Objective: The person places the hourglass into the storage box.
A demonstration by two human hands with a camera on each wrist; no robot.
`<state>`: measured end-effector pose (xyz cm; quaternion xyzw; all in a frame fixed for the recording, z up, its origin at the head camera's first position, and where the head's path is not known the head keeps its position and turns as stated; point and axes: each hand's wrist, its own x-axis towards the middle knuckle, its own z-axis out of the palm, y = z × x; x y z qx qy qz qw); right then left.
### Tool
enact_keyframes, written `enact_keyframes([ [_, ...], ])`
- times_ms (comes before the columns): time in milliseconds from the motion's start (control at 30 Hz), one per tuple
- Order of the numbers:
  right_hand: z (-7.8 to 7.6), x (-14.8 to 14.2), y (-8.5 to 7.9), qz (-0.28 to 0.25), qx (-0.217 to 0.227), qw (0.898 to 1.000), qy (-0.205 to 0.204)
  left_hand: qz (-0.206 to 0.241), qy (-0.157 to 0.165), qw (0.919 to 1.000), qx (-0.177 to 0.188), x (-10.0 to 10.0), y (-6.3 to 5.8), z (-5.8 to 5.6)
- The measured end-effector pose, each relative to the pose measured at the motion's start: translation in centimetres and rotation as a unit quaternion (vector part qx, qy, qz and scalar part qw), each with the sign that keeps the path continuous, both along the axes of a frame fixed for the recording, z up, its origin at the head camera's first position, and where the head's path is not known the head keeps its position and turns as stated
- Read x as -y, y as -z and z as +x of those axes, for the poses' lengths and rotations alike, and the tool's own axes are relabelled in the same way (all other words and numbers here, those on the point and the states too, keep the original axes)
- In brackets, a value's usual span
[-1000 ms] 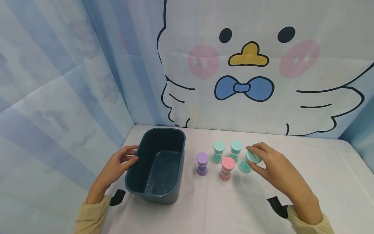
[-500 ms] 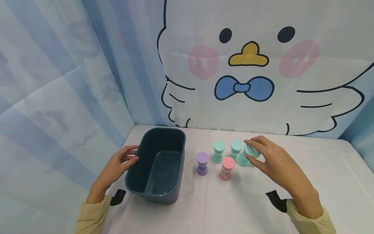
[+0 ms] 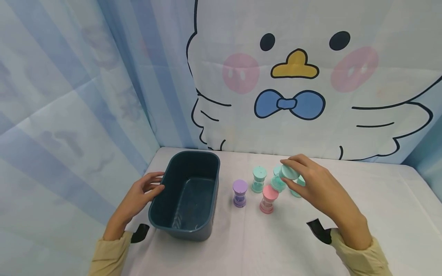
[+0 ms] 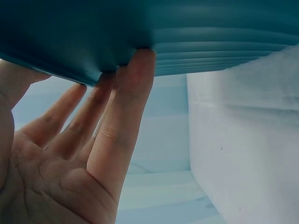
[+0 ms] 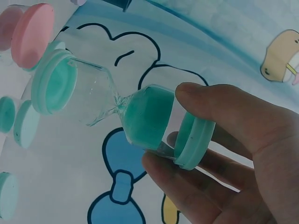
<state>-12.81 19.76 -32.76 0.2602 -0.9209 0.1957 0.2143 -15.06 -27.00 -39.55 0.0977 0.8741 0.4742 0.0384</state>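
My right hand [image 3: 315,188] pinches a mint-green sand timer [image 3: 288,172] by its cap between thumb and fingers. It is tilted, and its green sand [image 5: 149,114] lies in the half nearer my palm. In the head view it overlaps another mint-green sand timer [image 3: 277,170] behind it, and a further green sand timer [image 3: 299,189] shows below my fingers. A pink sand timer [image 3: 269,200] stands just in front. My left hand [image 3: 139,195] rests at the left rim of a dark teal bin [image 3: 206,230], with fingertips [image 4: 142,58] touching its outer wall.
A purple sand timer [image 3: 239,193] stands between the bin and the pink one. Behind it is one more green sand timer [image 3: 259,179]. A white cloth [image 3: 255,245] covers the table. A cartoon-printed curtain [image 3: 241,126] hangs along the back, with blue striped fabric [image 3: 69,134] at the left.
My right hand has moved left with the green sand timer, lifting it and uncovering the green sand timer behind. My left hand and the bin have stayed put.
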Motion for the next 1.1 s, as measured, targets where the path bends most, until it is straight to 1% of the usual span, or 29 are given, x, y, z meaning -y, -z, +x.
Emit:
enact_keyframes([
  [333,-0.7,1.3,-0.5,0.001,0.019,1.0,-0.003,-0.001,0.001,1.0,-0.003,0.1,0.0,0.0],
  [567,-1.5,2.0,-0.5,-0.006,-0.01,0.999,-0.034,0.0,0.003,1.0,-0.003,0.2,0.0,0.0],
  [667,-1.8,2.4,-0.6,-0.01,-0.011,0.999,-0.043,0.002,0.006,1.0,-0.004,0.2,0.1,0.0],
  [900,-2.2,3.5,-0.9,-0.01,0.0,0.999,-0.045,0.002,0.005,1.0,-0.007,0.2,0.2,0.0],
  [1100,-2.6,4.5,-1.2,-0.014,-0.009,0.998,-0.061,0.002,0.002,1.0,-0.005,0.1,0.2,-0.1],
])
